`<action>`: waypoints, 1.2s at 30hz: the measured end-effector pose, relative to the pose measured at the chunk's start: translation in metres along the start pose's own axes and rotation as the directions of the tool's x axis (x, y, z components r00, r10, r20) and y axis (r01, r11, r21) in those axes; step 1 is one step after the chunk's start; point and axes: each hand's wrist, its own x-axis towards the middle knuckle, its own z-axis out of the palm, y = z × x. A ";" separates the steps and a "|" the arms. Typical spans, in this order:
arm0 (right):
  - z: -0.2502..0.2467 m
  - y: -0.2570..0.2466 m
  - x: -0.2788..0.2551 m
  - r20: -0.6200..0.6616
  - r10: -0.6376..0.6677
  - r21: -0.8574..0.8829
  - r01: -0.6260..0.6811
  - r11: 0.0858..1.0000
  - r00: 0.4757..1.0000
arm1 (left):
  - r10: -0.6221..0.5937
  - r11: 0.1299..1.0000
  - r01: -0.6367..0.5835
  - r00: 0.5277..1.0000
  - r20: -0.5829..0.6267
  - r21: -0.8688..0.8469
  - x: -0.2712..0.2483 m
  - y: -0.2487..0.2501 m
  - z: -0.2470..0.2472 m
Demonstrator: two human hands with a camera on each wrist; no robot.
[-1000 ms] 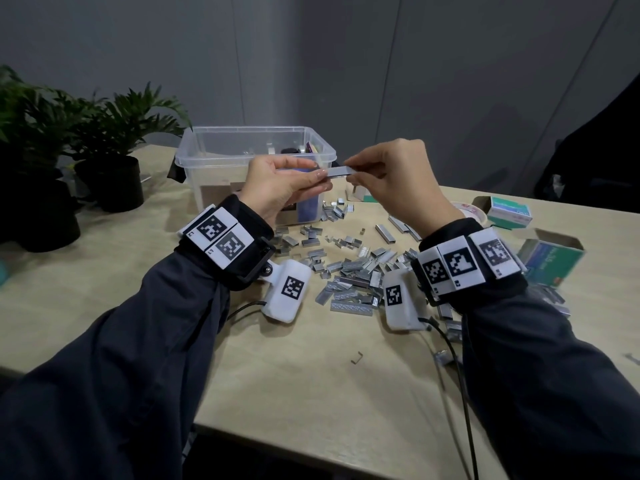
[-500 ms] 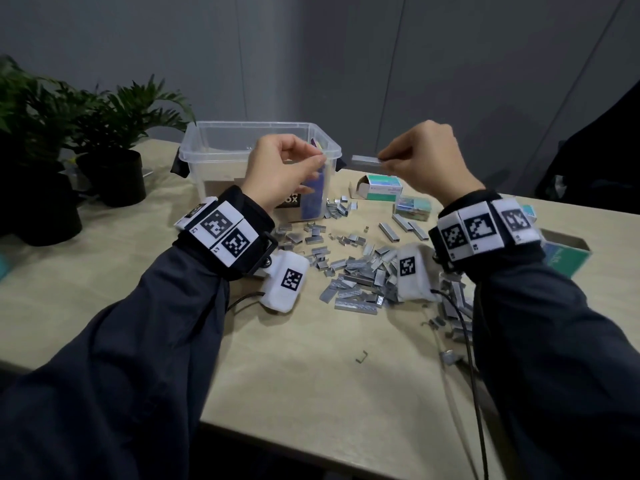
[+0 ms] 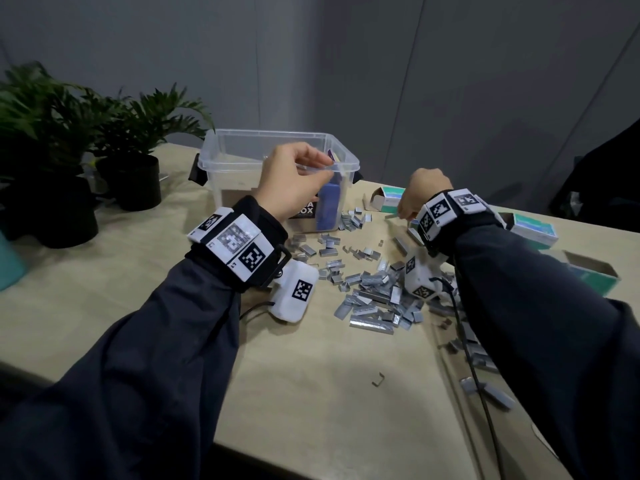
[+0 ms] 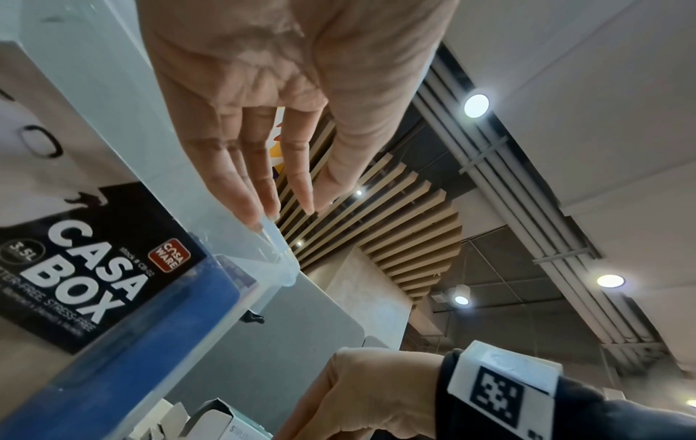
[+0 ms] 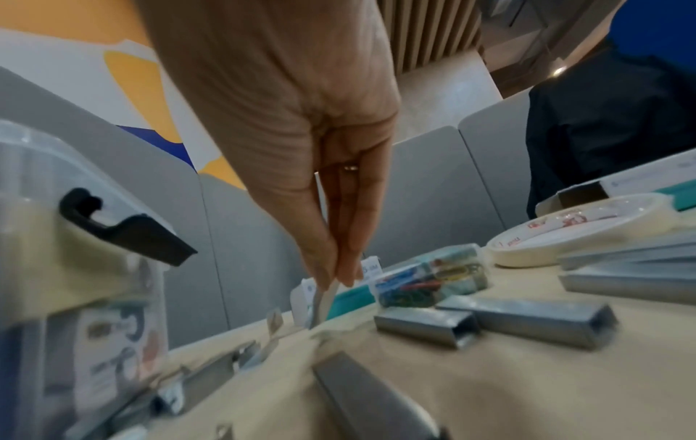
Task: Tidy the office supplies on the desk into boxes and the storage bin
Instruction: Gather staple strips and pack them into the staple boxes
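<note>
Your head view showed both hands over the table: your left hand at the front rim of the bin, your right hand lowered toward a small open box, its grip hidden behind the wrist. The loose staples lay scattered between your arms.

Your right wrist view filled that in: your fingers pinched a staple strip, its lower end at the box mouth. That view alone showed a clear case of coloured paper clips and a tape roll behind.

Your left wrist view showed your left fingers nearly straight, holding nothing, tips by the bin rim. Its label read "CASA BOX", "CASA WARE", "3.5L".
</note>
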 end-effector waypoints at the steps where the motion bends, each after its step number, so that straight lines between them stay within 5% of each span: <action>1: 0.001 -0.001 0.002 0.012 -0.003 0.000 0.003 1.000 1.000 | 0.006 1.000 -0.006 1.000 0.002 0.000 0.000 0.001 -0.001; 7: 0.009 -0.007 0.009 0.130 -0.065 -0.002 0.065 0.998 0.989 | 0.011 1.000 -0.011 1.000 0.014 0.022 0.000 0.003 -0.004; 17: 0.013 -0.015 0.005 0.140 -0.133 -0.208 0.161 0.965 0.981 | -0.007 1.000 0.007 1.000 0.011 -0.010 -0.001 0.003 -0.004; 26: 0.006 -0.011 0.006 0.351 -0.190 -0.227 0.281 0.933 0.917 | -0.009 1.000 0.008 0.999 0.032 0.019 -0.001 0.003 -0.004; 30: -0.011 -0.006 0.001 0.237 -0.190 -0.171 0.234 0.957 0.953 | -0.018 1.000 0.017 0.996 0.087 0.022 -0.003 0.006 -0.003; 33: -0.035 -0.008 -0.017 0.269 -0.219 -0.098 0.252 0.963 0.938 | -0.135 0.985 0.088 0.930 0.343 0.149 -0.003 0.012 -0.012; 36: -0.056 -0.009 -0.050 0.429 -0.374 0.121 0.358 0.926 0.822 | -0.275 0.926 0.047 0.763 0.585 0.374 -0.002 0.016 -0.023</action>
